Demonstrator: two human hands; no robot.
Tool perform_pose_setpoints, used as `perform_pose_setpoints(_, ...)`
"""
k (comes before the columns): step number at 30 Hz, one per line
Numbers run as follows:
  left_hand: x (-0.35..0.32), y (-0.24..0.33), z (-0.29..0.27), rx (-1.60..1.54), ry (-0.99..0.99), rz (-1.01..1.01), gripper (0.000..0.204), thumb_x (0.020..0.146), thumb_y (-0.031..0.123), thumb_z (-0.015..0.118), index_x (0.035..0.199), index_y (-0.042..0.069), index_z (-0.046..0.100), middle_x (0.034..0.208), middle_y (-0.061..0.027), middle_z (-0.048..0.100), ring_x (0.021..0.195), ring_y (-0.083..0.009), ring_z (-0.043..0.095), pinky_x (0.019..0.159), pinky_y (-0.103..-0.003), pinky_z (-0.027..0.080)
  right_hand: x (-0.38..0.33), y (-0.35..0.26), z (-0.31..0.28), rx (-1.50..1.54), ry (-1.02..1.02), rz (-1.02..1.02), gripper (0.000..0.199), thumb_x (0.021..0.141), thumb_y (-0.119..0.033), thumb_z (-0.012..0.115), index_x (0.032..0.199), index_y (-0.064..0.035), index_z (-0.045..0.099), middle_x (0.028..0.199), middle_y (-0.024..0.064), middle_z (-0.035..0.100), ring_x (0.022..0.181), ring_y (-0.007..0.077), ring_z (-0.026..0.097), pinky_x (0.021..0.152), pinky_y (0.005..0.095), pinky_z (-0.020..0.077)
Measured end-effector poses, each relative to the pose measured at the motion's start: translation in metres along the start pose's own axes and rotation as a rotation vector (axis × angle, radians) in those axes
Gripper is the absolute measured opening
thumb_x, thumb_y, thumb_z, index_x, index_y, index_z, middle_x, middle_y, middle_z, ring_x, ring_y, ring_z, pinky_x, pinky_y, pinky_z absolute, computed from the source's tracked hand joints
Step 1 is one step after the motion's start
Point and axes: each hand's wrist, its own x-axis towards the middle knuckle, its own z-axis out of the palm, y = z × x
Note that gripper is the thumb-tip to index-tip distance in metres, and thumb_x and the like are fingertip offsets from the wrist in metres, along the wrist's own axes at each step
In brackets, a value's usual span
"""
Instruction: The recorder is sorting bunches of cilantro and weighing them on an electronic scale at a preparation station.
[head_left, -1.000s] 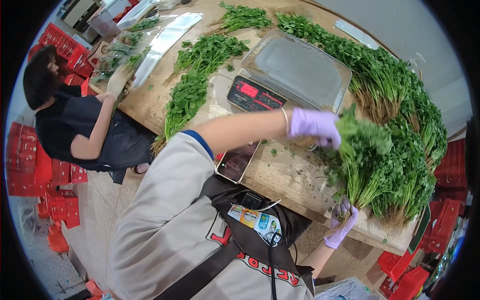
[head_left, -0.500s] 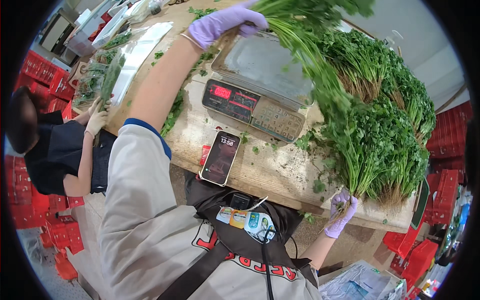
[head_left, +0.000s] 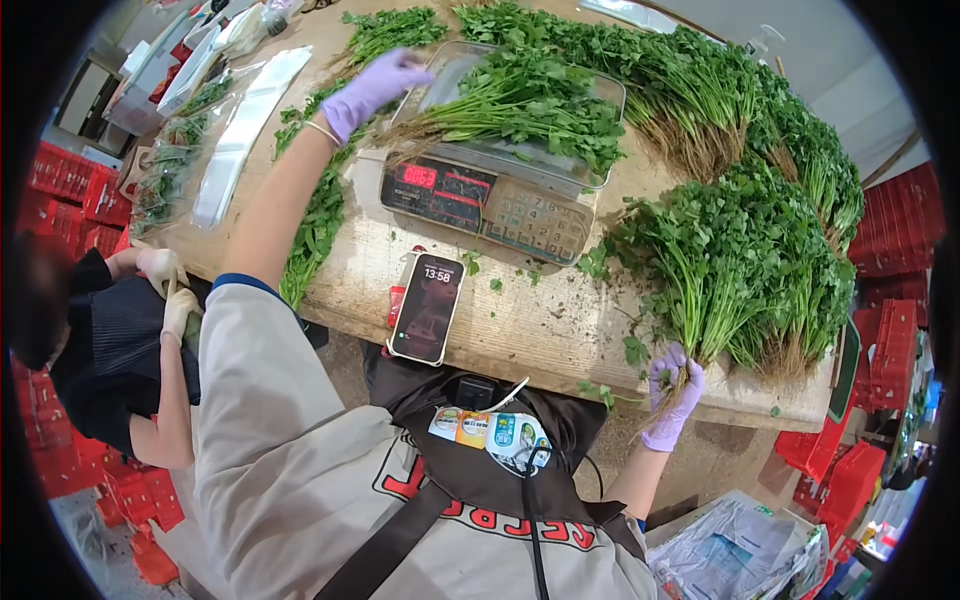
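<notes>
A bunch of coriander (head_left: 530, 115) lies across the pan of a digital scale (head_left: 490, 207), roots to the left and leaves to the right. Just off those roots, by the pan's left edge, is my left hand (head_left: 378, 92) in a purple glove, holding nothing, its fingers reaching right and a little blurred. My right hand (head_left: 676, 395), gloved alike, grips the rooty ends of another coriander bunch (head_left: 700, 290) at the table's front edge. The leaves of that bunch spread away from me over the wood, against more coriander.
More coriander bunches (head_left: 690, 100) are heaped along the back and right of the table (head_left: 380, 270). A phone (head_left: 428, 308) lies in front of the scale. White trays (head_left: 250, 135) stand at the left, where a co-worker (head_left: 120, 340) in black is. Red crates (head_left: 890, 345) stack beyond the right edge.
My left hand has laid its coriander on the scale pan, let go and drawn back left. The co-worker's hands have come down, away from the greens held up before.
</notes>
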Motion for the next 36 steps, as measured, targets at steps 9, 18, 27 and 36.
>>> perform_pose_setpoints(9,0.032,-0.023,0.034,0.313,-0.139,0.223,0.070,0.073,0.046,0.063,0.118,-0.007,0.048,0.115,-0.0244,0.055,0.108,-0.0290,0.053,0.090,-0.033,0.043,0.002,0.012,0.005,-0.042,0.052,0.073,0.017,0.083,-0.009,0.050,0.095,-0.0001,0.042,0.078,0.0037,0.044,0.056,0.0105,0.039,0.066,0.0290,0.0399)
perform_pose_setpoints(18,0.005,-0.014,0.075,0.400,-0.020,0.242,0.069,0.071,0.046,0.068,0.112,-0.007,0.050,0.106,-0.0276,0.058,0.097,-0.0374,0.058,0.083,-0.038,0.047,0.002,0.009,-0.004,0.014,-0.015,0.086,0.024,0.084,-0.008,0.048,0.106,0.0002,0.042,0.079,0.0037,0.045,0.057,0.0090,0.038,0.062,0.0259,0.0379)
perform_pose_setpoints(27,-0.006,-0.003,0.039,0.360,-0.088,0.185,0.030,0.079,0.028,0.060,0.097,0.005,0.066,0.095,-0.0170,0.065,0.090,-0.0299,0.062,0.081,-0.036,0.048,0.006,0.016,0.002,-0.123,0.060,0.048,0.025,0.085,-0.011,0.047,0.107,-0.0001,0.044,0.077,0.0030,0.048,0.056,0.0091,0.040,0.061,0.0256,0.0422)
perform_pose_setpoints(36,0.040,-0.002,0.013,0.446,0.166,0.404,0.029,0.087,0.021,0.051,0.108,0.001,0.053,0.093,-0.0196,0.061,0.089,-0.0322,0.059,0.077,-0.039,0.046,0.005,0.014,0.002,-0.139,0.103,0.082,0.029,0.083,-0.011,0.052,0.108,0.0008,0.045,0.077,0.0022,0.049,0.055,0.0096,0.041,0.065,0.0280,0.0423)
